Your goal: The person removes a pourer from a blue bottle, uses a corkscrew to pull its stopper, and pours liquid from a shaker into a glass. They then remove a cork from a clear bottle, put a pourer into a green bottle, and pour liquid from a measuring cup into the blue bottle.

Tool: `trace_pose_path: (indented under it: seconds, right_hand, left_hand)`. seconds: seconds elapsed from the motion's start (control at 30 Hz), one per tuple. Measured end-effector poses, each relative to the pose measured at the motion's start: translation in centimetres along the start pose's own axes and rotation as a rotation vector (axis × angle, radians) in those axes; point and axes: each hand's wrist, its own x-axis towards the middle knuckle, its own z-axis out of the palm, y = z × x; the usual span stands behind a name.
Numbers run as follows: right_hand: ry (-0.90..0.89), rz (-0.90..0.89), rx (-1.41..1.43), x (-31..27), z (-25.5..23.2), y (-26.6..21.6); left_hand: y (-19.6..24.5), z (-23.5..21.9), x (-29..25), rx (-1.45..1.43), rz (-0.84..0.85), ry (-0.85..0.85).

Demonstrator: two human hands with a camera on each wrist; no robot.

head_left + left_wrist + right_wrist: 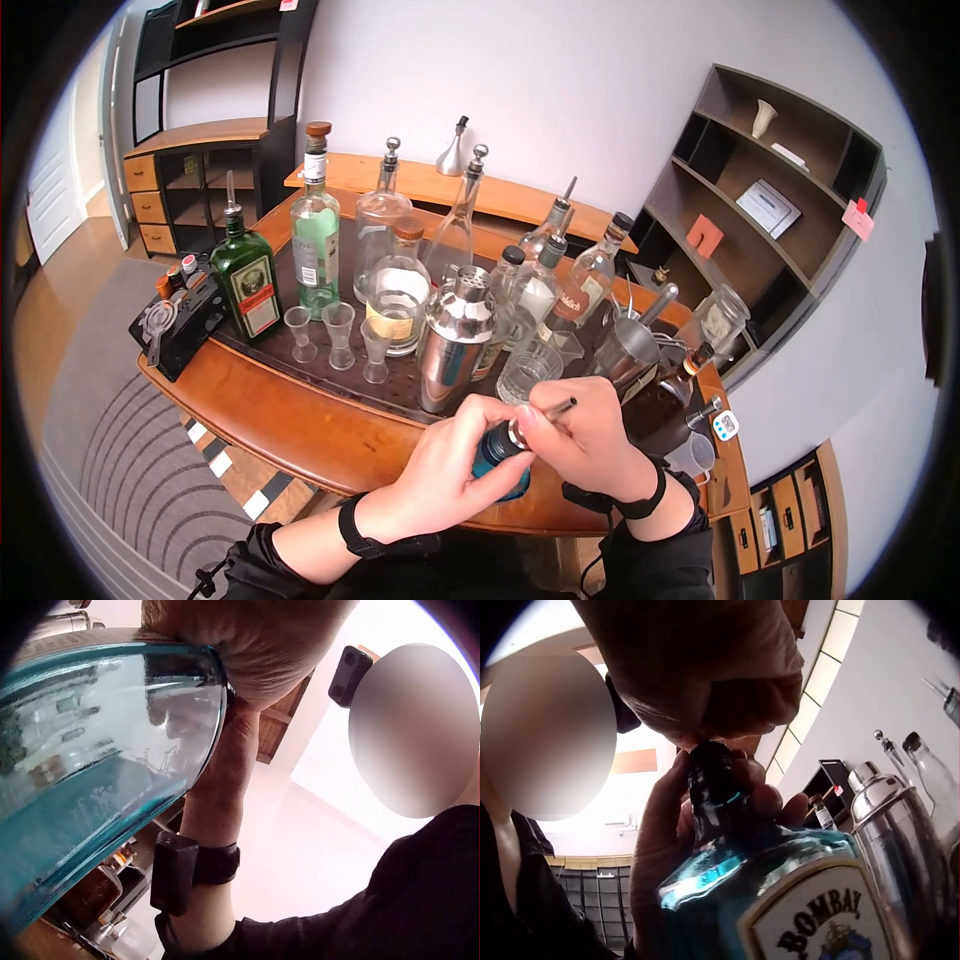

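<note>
1. Brown table [285, 425]: its near edge lay below the blue bottle [780, 900], whose mouth pointed up, long axis seemingly near upright.
2. Left hand [440, 467] gripped the bottle's neck; right hand [588, 438] pinched the metal pourer [516, 434].
3. Pourer: seating or loosening it seemed the step; next probably called for twisting against a steady neck.

Pale wall [560, 90], dark shelf [735, 155]
Grey rug [110, 380] on brown floor [78, 252], white door [55, 200] far left, drawers [742, 537] lower right.
</note>
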Motion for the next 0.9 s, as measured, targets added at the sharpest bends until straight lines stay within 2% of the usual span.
trace_pose_path:
  seconds: [0.1,0.17,0.23,0.3,0.37,0.4,0.43,0.5,0.63,0.67,0.73,0.77,0.83,0.9]
  right_hand:
    - [0.011,0.101,0.114,-0.1,0.1,0.3]
    - [0.067,-0.066,0.003,-0.2,0.1,0.6]
    - [0.069,-0.06,-0.012,-0.2,0.1,0.6]
    - [0.071,0.006,0.114,-0.4,0.3,0.8]
    - [0.21,-0.112,0.097,-0.4,1.4,1.4]
    - [0.222,-0.156,0.074,-0.4,1.2,1.3]
    - [0.25,-0.275,0.081,-0.2,1.5,2.0]
    - [0.264,-0.343,0.082,0.0,1.3,1.9]
    - [0.262,-0.27,0.13,-0.4,1.6,2.2]
    - [0.269,-0.197,0.189,-0.5,1.7,2.0]
    - [0.261,-0.107,0.253,-0.7,1.7,1.8]
    - [0.271,-0.105,0.256,-0.6,1.8,1.7]
    - [0.359,-0.231,0.108,-0.5,2.0,1.7]
    - [0.343,-0.289,0.055,-0.5,1.6,1.6]
  left_hand:
    - [-0.3,0.2,0.1,-0.034,-0.019,-0.006]
    - [-0.2,0.2,0.0,0.012,-0.001,-0.004]
    - [-0.1,0.1,-0.1,0.017,-0.013,-0.013]
    - [-0.5,0.5,-0.3,0.046,0.012,0.034]
    - [-0.4,0.4,-0.7,0.081,-0.002,0.043]
    - [-0.4,0.4,-1.0,0.029,-0.028,0.031]
    - [-0.6,0.3,-1.5,-0.018,-0.059,0.022]
    - [-0.6,0.5,-2.1,-0.01,-0.085,0.055]
    - [-0.5,0.9,-2.2,-0.039,-0.163,0.128]
    - [-1.1,0.4,-2.7,-0.036,-0.163,0.113]
    - [-2.5,-1.0,-3.6,0.066,-0.149,-0.033]
    - [-2.8,-1.1,-3.8,0.072,-0.15,-0.042]
    - [-3.0,-1.1,-4.0,0.058,-0.109,-0.012]
    - [-3.4,-0.8,-4.4,0.061,-0.11,0.007]
